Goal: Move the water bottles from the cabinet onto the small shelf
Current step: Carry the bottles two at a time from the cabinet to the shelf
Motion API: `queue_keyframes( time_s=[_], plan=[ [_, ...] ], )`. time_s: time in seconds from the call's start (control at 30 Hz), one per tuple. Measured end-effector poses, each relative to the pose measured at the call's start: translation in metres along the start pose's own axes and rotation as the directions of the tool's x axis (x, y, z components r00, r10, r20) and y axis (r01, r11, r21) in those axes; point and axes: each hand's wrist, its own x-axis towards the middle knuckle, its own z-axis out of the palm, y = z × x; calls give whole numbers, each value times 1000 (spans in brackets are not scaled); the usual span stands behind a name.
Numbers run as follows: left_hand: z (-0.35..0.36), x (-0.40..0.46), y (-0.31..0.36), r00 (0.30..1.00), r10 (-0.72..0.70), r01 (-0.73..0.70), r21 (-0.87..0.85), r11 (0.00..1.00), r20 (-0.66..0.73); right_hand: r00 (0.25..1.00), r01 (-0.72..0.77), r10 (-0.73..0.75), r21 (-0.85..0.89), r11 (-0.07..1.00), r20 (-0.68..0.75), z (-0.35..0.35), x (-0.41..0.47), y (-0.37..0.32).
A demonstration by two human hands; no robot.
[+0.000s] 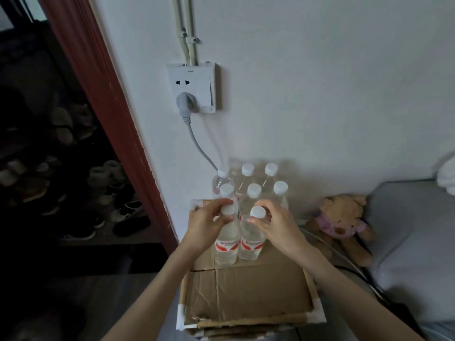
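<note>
Several clear water bottles with white caps stand in rows on a cardboard-covered surface against the white wall. The two nearest bottles carry red and white labels. My left hand grips the neck of the front left bottle just under its cap. My right hand pinches the neck of the front right bottle below its cap. Both front bottles stand upright with their bases on the cardboard. Behind them stand two more rows of bottles, their caps showing.
A wall socket with a grey plug and cable hangs above the bottles. A brown teddy bear sits to the right beside a grey cushion. A red door frame and dark shoe shelves lie to the left.
</note>
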Motion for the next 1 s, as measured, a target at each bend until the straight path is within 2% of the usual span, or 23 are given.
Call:
queue_keyframes(
  time_s=[0.17, 0.27, 0.37, 0.6, 0.73, 0.83, 0.93, 1.0],
  plan=[
    [-3, -1, 3, 997, 35, -31, -46, 998, 74, 993, 39, -52, 114, 993, 109, -8, -2, 10],
    [-10, -6, 2, 981, 99, -97, -18, 995, 167, 977, 125, -140, 104, 987, 158, -12, -7, 17],
    [-15, -10, -1, 971, 114, -116, -3, 993, 211, 975, 136, -149, 82, 987, 167, -13, -6, 21],
    [-4, -10, -1, 992, 61, -64, 28, 998, 111, 976, 149, -141, -37, 988, 167, -18, 2, 20],
    [-1, -9, 1, 998, 50, -47, 81, 996, -34, 986, 116, -100, -115, 987, 135, -24, 3, 19],
    [3, -7, 5, 996, 67, -58, 137, 989, -64, 971, 139, -105, -150, 979, 212, -28, 3, 17],
    [0, -7, 7, 989, 126, -137, 165, 977, 79, 926, 164, -126, -79, 983, 356, -31, 2, 16],
    [-6, -9, 5, 964, 130, -168, 153, 974, 233, 926, 151, -115, -75, 986, 360, -33, 1, 15]
  ],
)
